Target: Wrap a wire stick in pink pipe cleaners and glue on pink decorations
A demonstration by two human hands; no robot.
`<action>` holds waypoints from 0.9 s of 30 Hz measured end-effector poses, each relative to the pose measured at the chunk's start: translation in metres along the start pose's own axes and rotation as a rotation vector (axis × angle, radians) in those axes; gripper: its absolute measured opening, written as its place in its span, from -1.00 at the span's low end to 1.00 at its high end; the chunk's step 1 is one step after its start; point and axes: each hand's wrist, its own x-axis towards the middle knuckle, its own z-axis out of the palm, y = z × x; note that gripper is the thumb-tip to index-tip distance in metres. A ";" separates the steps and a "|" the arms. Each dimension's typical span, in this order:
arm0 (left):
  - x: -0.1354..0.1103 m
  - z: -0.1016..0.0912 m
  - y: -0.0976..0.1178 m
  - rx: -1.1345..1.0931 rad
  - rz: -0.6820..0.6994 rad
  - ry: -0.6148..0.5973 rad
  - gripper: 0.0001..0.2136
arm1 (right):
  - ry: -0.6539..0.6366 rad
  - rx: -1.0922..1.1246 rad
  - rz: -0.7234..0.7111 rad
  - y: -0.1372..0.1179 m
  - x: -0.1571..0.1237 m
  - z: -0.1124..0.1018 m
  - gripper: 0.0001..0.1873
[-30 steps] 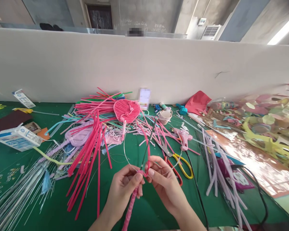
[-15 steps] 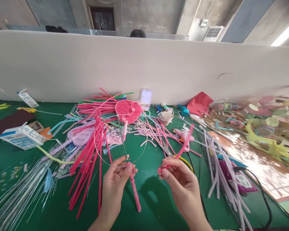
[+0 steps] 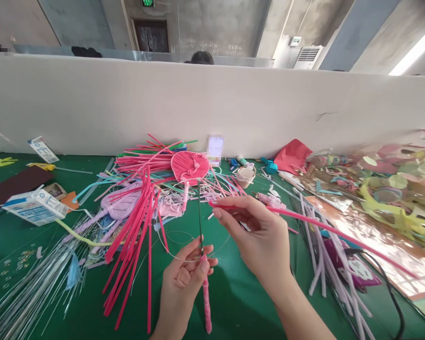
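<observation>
My left hand (image 3: 184,281) pinches the top of a pink-wrapped stick (image 3: 207,307) between thumb and fingers. From that grip a dark green wire (image 3: 199,215) rises, and a thin pale wire loops out beside it. Higher up and to the right, my right hand (image 3: 260,241) is closed on a pink pipe cleaner (image 3: 335,227). One end of it pokes out at the fingertips, near the green wire; the rest stretches far to the right. Behind the hands lies a round pink fan (image 3: 190,166) made of pipe cleaners, with a short handle.
Pink pipe cleaners (image 3: 132,250) and thin metal wires (image 3: 38,278) spread over the left. A blue-white carton (image 3: 35,206) and a lilac fan (image 3: 120,203) lie there too. At right are lilac pipe cleaners (image 3: 320,255), a purple corded device (image 3: 361,269) and paper scraps. A white partition (image 3: 145,104) stands behind.
My right hand has risen and moved left, bringing the pipe cleaner's end close to the green wire; its length now extends rightward. My left hand has shifted slightly right and down with the stick.
</observation>
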 end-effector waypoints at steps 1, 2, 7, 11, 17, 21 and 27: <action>-0.001 -0.001 0.000 -0.005 0.004 -0.011 -0.59 | 0.007 -0.021 -0.024 -0.004 0.006 0.001 -0.94; -0.001 -0.001 0.001 -0.012 0.007 -0.022 -0.59 | 0.023 -0.045 -0.051 -0.007 0.011 0.002 -0.95; 0.003 -0.011 0.011 -0.029 0.001 -0.167 -0.52 | 0.037 -0.151 -0.169 -0.012 0.024 0.002 -0.95; 0.012 -0.020 0.022 0.018 -0.043 -0.317 -0.47 | -0.005 -0.214 -0.197 -0.006 0.021 -0.001 -0.94; 0.031 -0.031 0.027 0.015 -0.202 -0.556 -0.35 | -0.025 -0.320 -0.177 0.014 0.031 -0.003 -0.95; 0.045 -0.032 0.028 0.007 -0.288 -0.649 -0.31 | -0.134 -0.320 -0.146 0.035 0.048 -0.001 -0.93; 0.058 -0.036 0.027 -0.035 -0.370 -0.725 -0.28 | -0.283 -0.098 -0.097 0.054 0.053 0.002 -0.95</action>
